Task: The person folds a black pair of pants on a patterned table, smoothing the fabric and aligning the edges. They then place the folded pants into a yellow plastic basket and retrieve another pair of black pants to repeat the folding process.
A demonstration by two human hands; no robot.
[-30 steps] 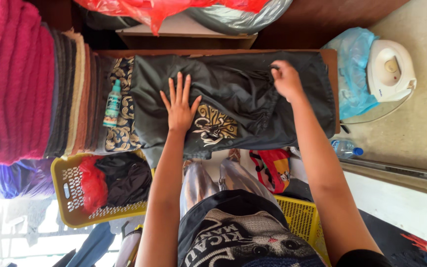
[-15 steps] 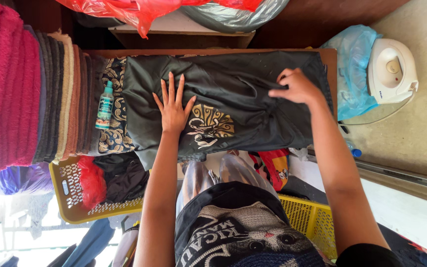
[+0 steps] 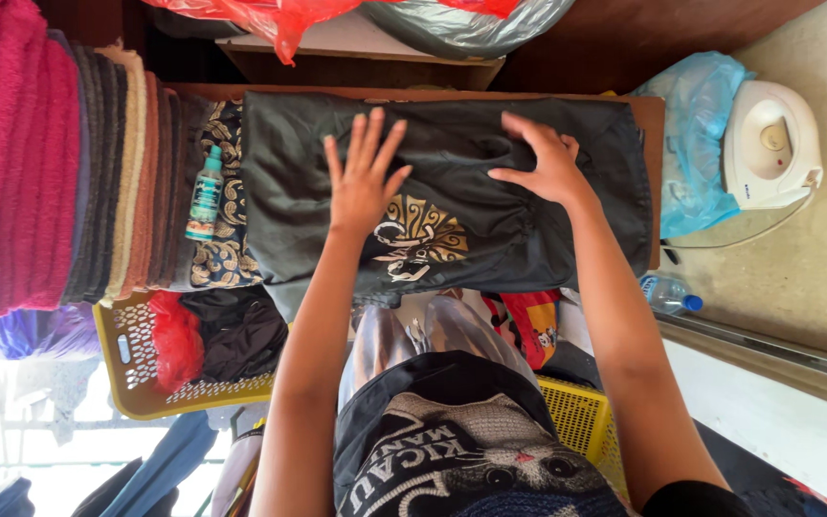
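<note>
I see both of my hands lying flat on a dark shirt (image 3: 452, 191) that is spread over a brown table (image 3: 653, 110). My left hand (image 3: 366, 182) is open with fingers spread wide, pressing down near a gold picture (image 3: 420, 239) on the cloth. My right hand (image 3: 546, 165) is open too and holds nothing, just pushing on some wrinkles. A little green bottle (image 3: 206, 194) lies beside the shirt, next to stacked towels (image 3: 50, 163). A white iron (image 3: 772, 144) sits well apart on the other side.

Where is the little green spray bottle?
In the head view, the spray bottle lies at the left, on patterned cloth between the stacked towels and the dark garment.
</note>
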